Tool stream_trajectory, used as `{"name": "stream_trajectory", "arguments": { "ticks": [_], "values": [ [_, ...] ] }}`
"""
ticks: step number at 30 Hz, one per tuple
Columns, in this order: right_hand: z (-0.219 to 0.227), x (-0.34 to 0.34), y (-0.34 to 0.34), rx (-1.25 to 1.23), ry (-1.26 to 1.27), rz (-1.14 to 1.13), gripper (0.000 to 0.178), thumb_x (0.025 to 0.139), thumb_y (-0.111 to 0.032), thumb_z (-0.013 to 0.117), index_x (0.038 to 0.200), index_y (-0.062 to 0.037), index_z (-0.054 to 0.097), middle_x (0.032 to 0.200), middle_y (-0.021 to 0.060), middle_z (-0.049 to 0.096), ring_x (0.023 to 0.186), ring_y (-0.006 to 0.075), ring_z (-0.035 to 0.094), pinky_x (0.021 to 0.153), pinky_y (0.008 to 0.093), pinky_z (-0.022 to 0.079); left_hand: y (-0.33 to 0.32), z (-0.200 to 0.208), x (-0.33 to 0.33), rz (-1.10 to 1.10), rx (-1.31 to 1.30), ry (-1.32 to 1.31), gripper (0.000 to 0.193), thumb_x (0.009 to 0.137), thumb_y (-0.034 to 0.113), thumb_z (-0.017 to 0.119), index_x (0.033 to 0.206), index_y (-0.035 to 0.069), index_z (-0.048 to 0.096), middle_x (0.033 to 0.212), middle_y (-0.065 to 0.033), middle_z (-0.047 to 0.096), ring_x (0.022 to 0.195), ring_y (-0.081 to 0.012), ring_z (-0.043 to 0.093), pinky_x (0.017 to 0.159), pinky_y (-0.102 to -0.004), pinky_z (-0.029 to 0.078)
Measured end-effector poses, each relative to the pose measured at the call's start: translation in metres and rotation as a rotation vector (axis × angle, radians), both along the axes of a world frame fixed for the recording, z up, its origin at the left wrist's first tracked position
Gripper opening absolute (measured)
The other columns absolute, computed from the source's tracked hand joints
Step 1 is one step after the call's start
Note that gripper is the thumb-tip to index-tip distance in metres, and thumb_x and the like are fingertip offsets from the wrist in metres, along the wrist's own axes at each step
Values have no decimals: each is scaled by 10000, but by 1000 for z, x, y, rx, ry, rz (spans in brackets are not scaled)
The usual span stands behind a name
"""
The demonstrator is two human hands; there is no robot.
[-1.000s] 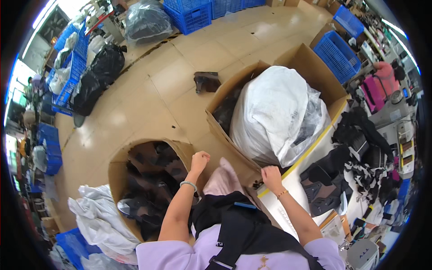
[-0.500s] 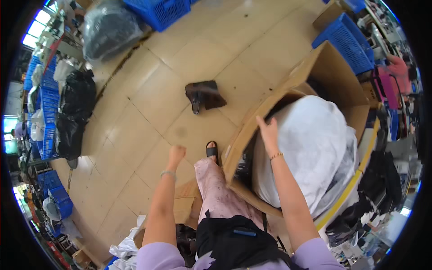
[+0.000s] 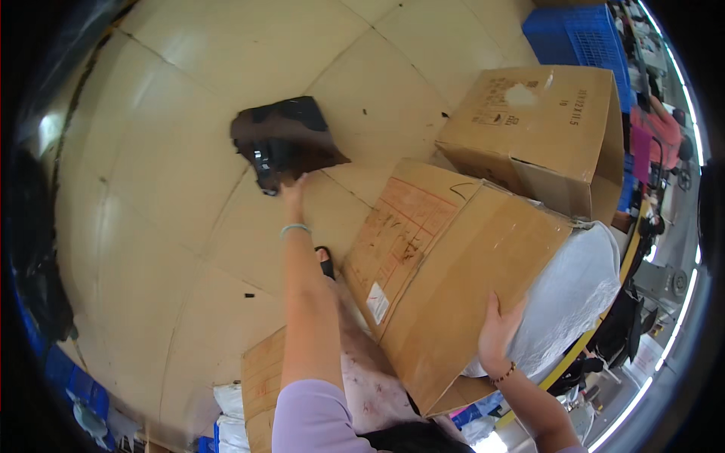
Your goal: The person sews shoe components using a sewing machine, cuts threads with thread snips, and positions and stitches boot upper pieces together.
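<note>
A: Reaching for what with the left hand (image 3: 293, 195)?

B: For a dark sheet (image 3: 291, 136), lying on the tiled floor (image 3: 151, 249) beyond the outstretched arm, to the left of a big cardboard box (image 3: 445, 272) and well apart from it.

A: Looking like what?

B: Mottled in black and deep brown. Blackest along the far edge, browner through the middle and out to the right. Uneven and angular in outline, drawn to a sharp corner on the right, more rounded on the upper left. Glossy at the lower left, with small pale glints on a narrow, dark part jutting toward the hand. Fairly smooth over the brown area. Cannot name the material from here.

A: Pinching it?

B: Cannot tell. Overlapping the near edge with the fingertips, with the thumb parted from the fingers on the right side. Too blurred at the tips to make out a grip.

A: And doing what with the right hand (image 3: 500, 332)?

B: Resting at the open end of the cardboard box, just beside a bulky white sack (image 3: 570, 291). Spreading the thumb away from the fingers there. Cannot tell whether clasping the cardboard edge or only leaning on it.
</note>
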State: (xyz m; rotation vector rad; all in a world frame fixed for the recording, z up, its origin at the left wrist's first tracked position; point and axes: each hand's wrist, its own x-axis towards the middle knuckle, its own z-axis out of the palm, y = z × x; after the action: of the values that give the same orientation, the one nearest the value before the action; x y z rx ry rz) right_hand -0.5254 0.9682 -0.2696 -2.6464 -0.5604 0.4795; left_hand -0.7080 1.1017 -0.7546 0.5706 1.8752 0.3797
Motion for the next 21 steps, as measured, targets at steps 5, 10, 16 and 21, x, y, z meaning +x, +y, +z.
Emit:
{"name": "stream_trajectory", "arguments": {
  "ticks": [5,10,16,21],
  "values": [
    [-6,-2,4,6,-23,-76,540,865,-58,541,1282,98,236,1206,216,441,1079,267,462,950,327,355,25,-46,7,218,175,-34,576,728,392,696,1035,-82,583,1036,-227,603,1008,-334,564,861,-389,413],
    [4,-6,9,123,100,-153,449,855,-24,530,1211,95,285,1153,215,470,1024,264,489,916,334,378,54,55,14,-81,517,379,290,797,222,618,792,-68,607,664,-225,576,589,-358,491,622,-398,418],
    [13,11,-6,36,184,-35,313,848,-59,475,1116,37,346,1036,240,547,965,352,544,852,390,411,50,264,10,17,505,90,288,844,170,587,687,-57,503,599,-108,495,528,-193,450,532,-317,420],
    [27,29,-41,130,199,70,351,849,-151,493,1134,-11,344,1000,287,557,832,463,561,727,495,453,-51,510,29,260,721,-252,273,897,189,551,703,15,471,626,19,397,542,-76,407,462,-211,382]
  ]
}}
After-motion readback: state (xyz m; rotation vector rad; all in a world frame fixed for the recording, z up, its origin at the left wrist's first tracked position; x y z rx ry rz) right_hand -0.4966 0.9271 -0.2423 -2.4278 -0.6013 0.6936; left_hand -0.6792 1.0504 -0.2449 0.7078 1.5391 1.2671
